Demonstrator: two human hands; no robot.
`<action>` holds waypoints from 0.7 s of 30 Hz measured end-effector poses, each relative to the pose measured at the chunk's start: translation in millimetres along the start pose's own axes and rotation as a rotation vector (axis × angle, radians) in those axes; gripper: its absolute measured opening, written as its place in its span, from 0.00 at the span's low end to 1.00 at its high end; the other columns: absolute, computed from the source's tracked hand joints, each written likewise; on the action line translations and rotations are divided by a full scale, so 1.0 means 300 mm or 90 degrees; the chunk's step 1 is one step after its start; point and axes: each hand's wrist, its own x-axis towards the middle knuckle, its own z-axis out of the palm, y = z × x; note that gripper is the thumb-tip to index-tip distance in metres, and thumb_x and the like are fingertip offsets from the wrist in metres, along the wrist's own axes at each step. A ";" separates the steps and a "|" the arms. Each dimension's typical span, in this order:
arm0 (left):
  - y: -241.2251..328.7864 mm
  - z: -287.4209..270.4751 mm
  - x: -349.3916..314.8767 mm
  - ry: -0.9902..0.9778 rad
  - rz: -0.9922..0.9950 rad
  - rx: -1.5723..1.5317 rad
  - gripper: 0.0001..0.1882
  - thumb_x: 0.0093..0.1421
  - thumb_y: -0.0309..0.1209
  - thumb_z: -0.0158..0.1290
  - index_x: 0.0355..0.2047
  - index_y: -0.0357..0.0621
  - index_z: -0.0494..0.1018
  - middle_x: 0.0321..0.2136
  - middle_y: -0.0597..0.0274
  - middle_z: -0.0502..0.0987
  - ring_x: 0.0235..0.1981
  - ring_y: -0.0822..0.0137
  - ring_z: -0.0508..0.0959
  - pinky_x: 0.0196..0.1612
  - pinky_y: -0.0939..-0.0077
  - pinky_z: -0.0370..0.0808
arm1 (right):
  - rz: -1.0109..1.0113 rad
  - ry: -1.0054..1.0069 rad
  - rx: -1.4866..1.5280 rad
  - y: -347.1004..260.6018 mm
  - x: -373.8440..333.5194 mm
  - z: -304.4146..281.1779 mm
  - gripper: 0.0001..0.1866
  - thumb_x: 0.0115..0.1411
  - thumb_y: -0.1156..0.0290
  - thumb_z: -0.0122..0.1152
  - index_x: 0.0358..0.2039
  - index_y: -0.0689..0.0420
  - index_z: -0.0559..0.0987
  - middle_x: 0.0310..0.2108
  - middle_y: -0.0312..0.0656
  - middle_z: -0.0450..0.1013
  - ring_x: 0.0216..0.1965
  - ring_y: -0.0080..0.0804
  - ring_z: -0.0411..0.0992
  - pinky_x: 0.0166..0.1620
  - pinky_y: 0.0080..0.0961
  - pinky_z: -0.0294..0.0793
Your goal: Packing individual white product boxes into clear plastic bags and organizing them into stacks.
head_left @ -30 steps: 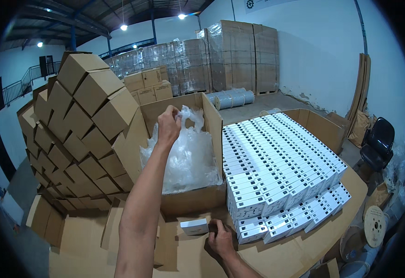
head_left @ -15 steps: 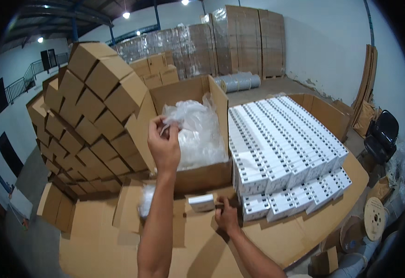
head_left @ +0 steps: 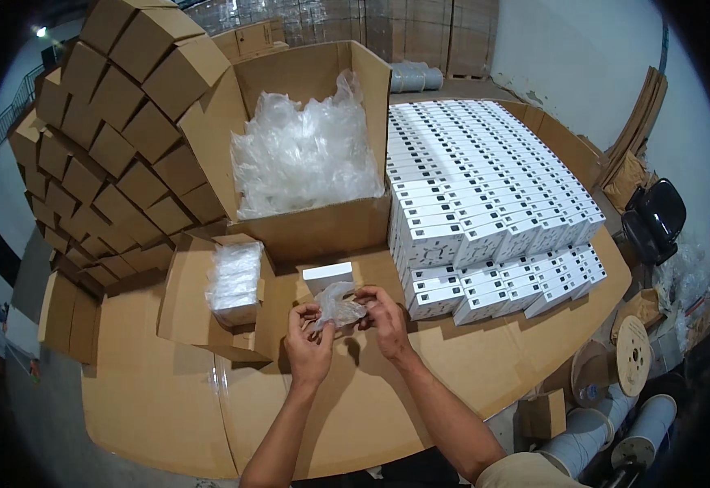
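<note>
we see brown boxes [head_left: 115,146] piled left of the big carton [head_left: 314,232], and an open box [head_left: 188,305] of wrapped packs [head_left: 237,281] at its front left. in front of the big carton, our left hand [head_left: 309,350] pinches one side of a clear plastic bag [head_left: 336,307]; just behind it, nearer the big carton, stands one white box [head_left: 328,275]. our right hand [head_left: 387,325] has its grip pinching the other side. right of the big carton, white boxes [head_left: 493,203] sit stacked on the worktop [head_left: 363,419].

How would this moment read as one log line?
left hand: holding crumpled clear plastic bag | right hand: holding same bag | just beyond bag: small white rectangular box
</note>
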 end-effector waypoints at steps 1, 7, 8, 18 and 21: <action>-0.013 -0.003 -0.005 -0.001 -0.007 0.001 0.18 0.60 0.18 0.56 0.49 0.37 0.65 0.43 0.60 0.72 0.44 0.72 0.76 0.44 0.81 0.76 | -0.023 -0.018 -0.015 -0.028 -0.010 0.028 0.14 0.63 0.75 0.51 0.49 0.64 0.73 0.40 0.39 0.75 0.36 0.21 0.74 0.39 0.20 0.76; -0.015 -0.019 0.000 -0.087 -0.020 0.017 0.24 0.61 0.18 0.55 0.55 0.38 0.60 0.44 0.58 0.73 0.46 0.69 0.77 0.45 0.75 0.78 | -0.022 -0.035 -0.127 -0.001 0.007 0.008 0.16 0.56 0.78 0.63 0.45 0.65 0.75 0.34 0.40 0.77 0.33 0.19 0.75 0.37 0.20 0.76; -0.009 -0.032 0.008 -0.094 -0.120 -0.156 0.24 0.62 0.20 0.55 0.56 0.38 0.59 0.45 0.56 0.73 0.46 0.69 0.77 0.47 0.74 0.78 | -0.012 -0.033 -0.128 -0.008 0.013 0.001 0.16 0.56 0.78 0.63 0.45 0.65 0.75 0.34 0.40 0.77 0.33 0.19 0.75 0.37 0.20 0.76; -0.044 -0.061 0.045 -0.091 -0.205 -0.167 0.21 0.66 0.25 0.55 0.58 0.35 0.64 0.48 0.55 0.76 0.42 0.73 0.78 0.43 0.82 0.76 | -0.054 -0.147 -0.255 -0.036 0.030 -0.023 0.12 0.57 0.74 0.66 0.41 0.63 0.80 0.29 0.38 0.78 0.28 0.19 0.73 0.33 0.21 0.74; -0.051 -0.094 0.058 -0.099 -0.240 -0.118 0.20 0.65 0.23 0.55 0.56 0.35 0.66 0.48 0.55 0.76 0.39 0.74 0.78 0.39 0.81 0.78 | 0.023 -0.097 -0.301 -0.044 0.047 -0.042 0.10 0.59 0.72 0.66 0.39 0.64 0.80 0.27 0.39 0.78 0.27 0.20 0.73 0.33 0.22 0.74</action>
